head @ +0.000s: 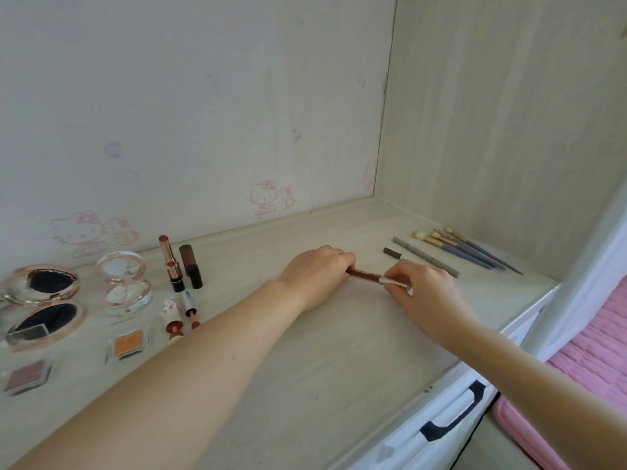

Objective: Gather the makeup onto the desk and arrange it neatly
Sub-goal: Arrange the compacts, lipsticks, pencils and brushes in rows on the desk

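Brown pencil gripped by left hand and right hand.

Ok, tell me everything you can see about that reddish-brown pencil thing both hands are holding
The reddish-brown pencil is a slim stick, dark red-brown along most of its length with a shiny silver section toward its right end. It looks like smooth plastic or lacquer. It lies nearly flat, low over the desk, slanting slightly down to the right. The left hand curls over its left end and the right hand pinches the silver part, so both tips are hidden. Whether it touches the desk cannot be told.
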Demonstrator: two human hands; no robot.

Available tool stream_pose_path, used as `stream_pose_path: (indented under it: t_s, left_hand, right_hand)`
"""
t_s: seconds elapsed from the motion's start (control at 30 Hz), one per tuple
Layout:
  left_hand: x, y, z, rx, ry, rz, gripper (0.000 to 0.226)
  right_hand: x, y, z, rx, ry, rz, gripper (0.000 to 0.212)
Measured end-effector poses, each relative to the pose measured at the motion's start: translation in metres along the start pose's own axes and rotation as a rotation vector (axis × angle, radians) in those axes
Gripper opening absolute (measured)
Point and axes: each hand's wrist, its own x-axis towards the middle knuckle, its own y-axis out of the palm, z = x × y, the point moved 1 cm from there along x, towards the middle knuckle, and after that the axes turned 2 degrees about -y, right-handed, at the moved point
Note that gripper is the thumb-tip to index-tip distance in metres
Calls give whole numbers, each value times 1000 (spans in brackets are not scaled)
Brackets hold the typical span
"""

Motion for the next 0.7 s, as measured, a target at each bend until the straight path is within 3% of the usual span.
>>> stream_pose_path:
  t_s: [0.33,0.6,0.7]
  left_hand:
    - [-73,-56,16,-89,1,-173,14]
    - [-160,-90,32,-178,-83,-384,9]
    - [-195,-98,40,-189,-120,-441,12]
  right_hand:
    - [-14,-21,63,291,20,-60,7]
    - [-34,-22,132,1083,232,99,10]
    - [-41,-12,158,1235,270,195,15]
